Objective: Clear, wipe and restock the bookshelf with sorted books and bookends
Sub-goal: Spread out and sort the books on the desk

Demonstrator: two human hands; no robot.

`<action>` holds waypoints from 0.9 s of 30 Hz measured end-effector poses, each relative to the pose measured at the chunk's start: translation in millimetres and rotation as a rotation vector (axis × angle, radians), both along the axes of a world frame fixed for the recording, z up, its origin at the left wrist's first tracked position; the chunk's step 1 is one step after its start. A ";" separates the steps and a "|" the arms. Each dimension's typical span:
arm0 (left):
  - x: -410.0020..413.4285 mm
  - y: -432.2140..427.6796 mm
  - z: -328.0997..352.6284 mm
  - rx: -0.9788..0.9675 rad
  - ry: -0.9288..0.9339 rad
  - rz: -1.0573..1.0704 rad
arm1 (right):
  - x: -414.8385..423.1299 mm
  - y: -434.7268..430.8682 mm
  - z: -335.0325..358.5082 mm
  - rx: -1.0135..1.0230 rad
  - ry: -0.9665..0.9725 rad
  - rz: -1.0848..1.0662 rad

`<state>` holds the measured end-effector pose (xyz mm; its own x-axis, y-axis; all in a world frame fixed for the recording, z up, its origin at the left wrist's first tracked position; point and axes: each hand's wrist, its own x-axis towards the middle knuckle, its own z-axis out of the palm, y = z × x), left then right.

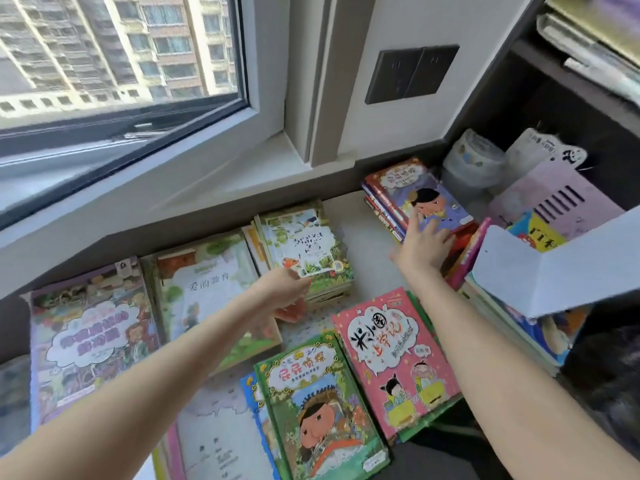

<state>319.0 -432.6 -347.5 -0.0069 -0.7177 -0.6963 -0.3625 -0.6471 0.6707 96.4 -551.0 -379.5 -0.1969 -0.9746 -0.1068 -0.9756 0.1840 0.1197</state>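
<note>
Children's books lie in stacks on the pale desk (367,237) below the window. My left hand (284,292) grips the near edge of a stack topped by a green leafy book (304,247), its fingers curled at that edge. My right hand (422,244) reaches toward the back right, and its straight, spread fingers touch the purple-covered book (415,195) on top of a red-edged stack. A pink book (391,351) and a green book with a face (318,410) lie close to me, between my forearms.
A white-and-green book (204,282) and a large purple book (90,337) lie at the left. At the right are a pink slotted holder (554,199), a folded white sheet (561,268), more books (512,323), tape rolls (474,161) and the dark shelf (540,84). Wall sockets (412,74) sit behind.
</note>
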 end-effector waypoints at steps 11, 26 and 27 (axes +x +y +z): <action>-56.1 -75.2 -37.3 0.050 0.302 0.215 | -20.1 -47.9 -34.4 0.055 0.240 0.154; -127.1 -167.9 -65.0 0.098 0.867 0.421 | 43.0 -3.5 -2.4 0.023 0.051 0.000; -124.5 -166.9 -68.7 0.100 0.846 0.436 | 43.9 -0.4 0.5 0.018 0.078 0.008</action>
<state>194.5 -599.5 -416.2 -0.2822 -0.7134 -0.6414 0.5031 -0.6793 0.5343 140.2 -551.4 -379.0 -0.1972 -0.9743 -0.1090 -0.9647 0.1731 0.1984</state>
